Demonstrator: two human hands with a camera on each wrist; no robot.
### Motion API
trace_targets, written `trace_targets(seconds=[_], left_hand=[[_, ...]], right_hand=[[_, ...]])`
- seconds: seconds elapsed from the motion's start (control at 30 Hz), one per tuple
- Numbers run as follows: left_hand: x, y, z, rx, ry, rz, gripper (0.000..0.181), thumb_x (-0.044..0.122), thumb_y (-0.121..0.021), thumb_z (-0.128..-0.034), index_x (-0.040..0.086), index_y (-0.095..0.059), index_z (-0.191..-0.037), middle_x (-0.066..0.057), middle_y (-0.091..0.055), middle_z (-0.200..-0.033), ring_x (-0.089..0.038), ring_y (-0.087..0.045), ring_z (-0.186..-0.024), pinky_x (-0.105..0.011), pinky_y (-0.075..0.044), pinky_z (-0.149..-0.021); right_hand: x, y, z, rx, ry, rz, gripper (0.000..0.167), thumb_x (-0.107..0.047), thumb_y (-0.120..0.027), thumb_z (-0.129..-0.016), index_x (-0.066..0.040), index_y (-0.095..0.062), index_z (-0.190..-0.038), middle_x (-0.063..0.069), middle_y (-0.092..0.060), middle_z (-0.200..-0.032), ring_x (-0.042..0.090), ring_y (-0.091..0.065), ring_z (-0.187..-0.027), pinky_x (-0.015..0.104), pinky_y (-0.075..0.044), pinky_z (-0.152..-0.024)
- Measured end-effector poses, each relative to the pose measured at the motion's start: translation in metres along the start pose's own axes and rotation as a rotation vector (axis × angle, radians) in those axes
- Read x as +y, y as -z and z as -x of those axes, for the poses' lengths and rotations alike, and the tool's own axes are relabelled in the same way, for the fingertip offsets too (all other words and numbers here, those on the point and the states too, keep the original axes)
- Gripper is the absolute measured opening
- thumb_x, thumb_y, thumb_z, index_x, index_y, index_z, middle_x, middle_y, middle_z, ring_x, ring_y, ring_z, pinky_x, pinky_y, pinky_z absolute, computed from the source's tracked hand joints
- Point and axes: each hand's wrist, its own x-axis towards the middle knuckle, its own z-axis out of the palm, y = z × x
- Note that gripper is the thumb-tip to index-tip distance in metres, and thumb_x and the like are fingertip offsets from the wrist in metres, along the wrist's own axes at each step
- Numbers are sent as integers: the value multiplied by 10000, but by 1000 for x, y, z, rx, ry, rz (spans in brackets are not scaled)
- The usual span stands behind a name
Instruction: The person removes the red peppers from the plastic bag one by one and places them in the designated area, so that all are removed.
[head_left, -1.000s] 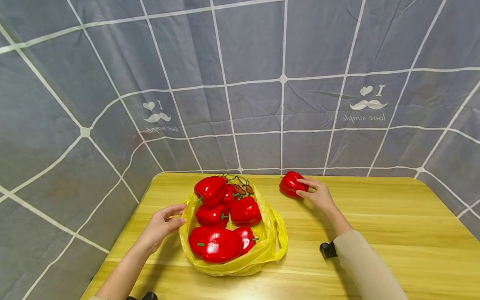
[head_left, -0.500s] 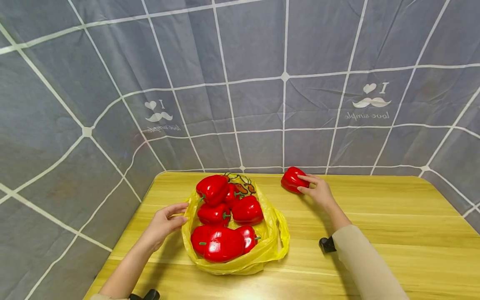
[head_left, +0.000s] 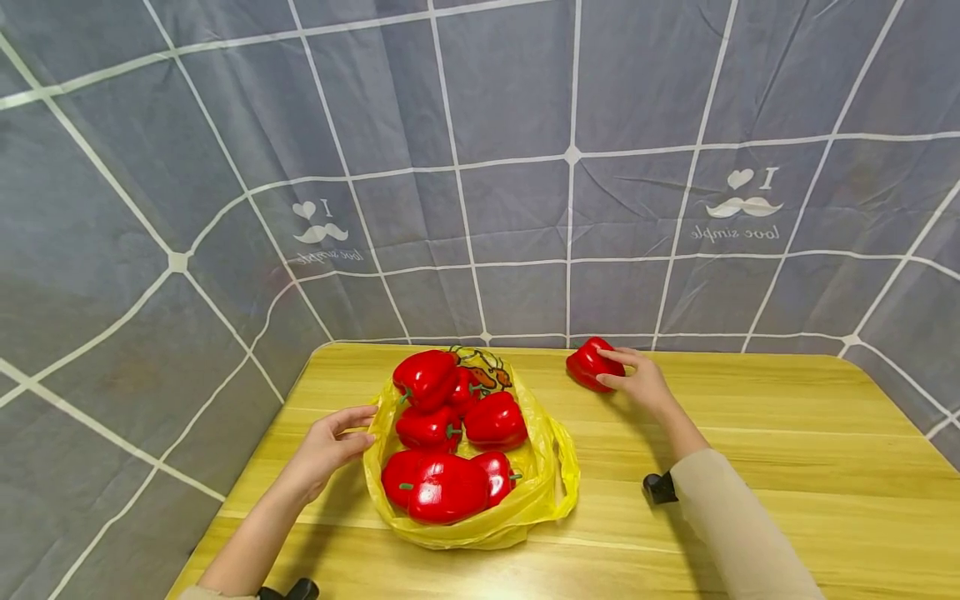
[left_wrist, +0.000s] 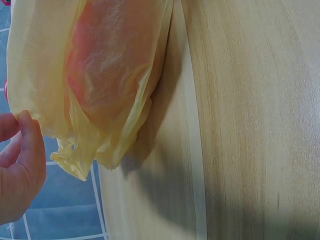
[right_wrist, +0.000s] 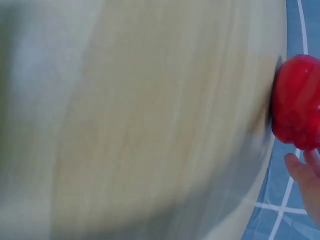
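Observation:
A yellow plastic bag [head_left: 547,492], its mouth wide, stands on the table with several red bell peppers [head_left: 495,421] inside. My left hand [head_left: 326,450] pinches the bag's left rim between thumb and finger. In the left wrist view the thin bag side [left_wrist: 110,65] bulges over a red shape. Farther right, near the table's back edge, lies a single red bell pepper [head_left: 591,364]. My right hand [head_left: 641,383] reaches its right end with fairly straight fingers. In the right wrist view the thumb [right_wrist: 298,170] shows just apart from that bell pepper [right_wrist: 297,100]; the other fingers are partly hidden.
The wooden table [head_left: 787,467] extends to the right of the bag. Behind and to the left hangs a grey cloth [head_left: 510,217] with white grid lines. Black wrist mounts [head_left: 660,488] sit by both forearms.
The single bell pepper has shifted and turned slightly, and its stem now shows on top. My right hand has stayed with it. The left hand keeps its hold on the bag rim.

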Motion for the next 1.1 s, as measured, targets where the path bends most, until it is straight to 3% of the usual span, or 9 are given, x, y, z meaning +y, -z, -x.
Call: trace_targets(seconds=[0.23, 0.53, 0.87, 1.1], left_hand=[[1, 0, 0, 5, 5, -3, 459, -24, -554, -884, -132, -417, -1309, -271, -495, -1199, -137, -582, -891, -247, -516, -769], [2, 0, 1, -1, 8, 1, 463, -24, -557, -883, -139, -412, -1307, -277, -489, -1205, -133, -583, -893, -248, -518, -767], [4, -1, 0, -9, 9, 10, 466, -34, -552, -885, -145, -401, -1312, -268, -498, -1202, -110, -589, -879, -244, -519, -751], [5, -1, 1, -12, 13, 14, 472, -27, -551, -893, -143, -390, -1321, -286, -480, -1223, -109, -587, -881, -237, -518, -740]], right_hand=[[-11, 10, 0, 5, 14, 7, 474, -104, -703, -820, 23, -562, -1255, 302, -390, -1361, 466, -303, -1270, 619, -260, -1004], [-34, 15, 3, -25, 52, -90, 481, -139, -717, -816, 3, -574, -1253, 233, -442, -1347, 395, -368, -1252, 525, -419, -930], [-76, 6, 20, -153, 191, -180, 486, -162, -760, -780, -57, -609, -1229, 164, -495, -1314, 376, -471, -1171, 493, -439, -918], [-107, -6, 41, -265, 335, -205, 484, -122, -766, -766, -27, -607, -1213, 126, -531, -1292, 284, -467, -1200, 478, -425, -939]])
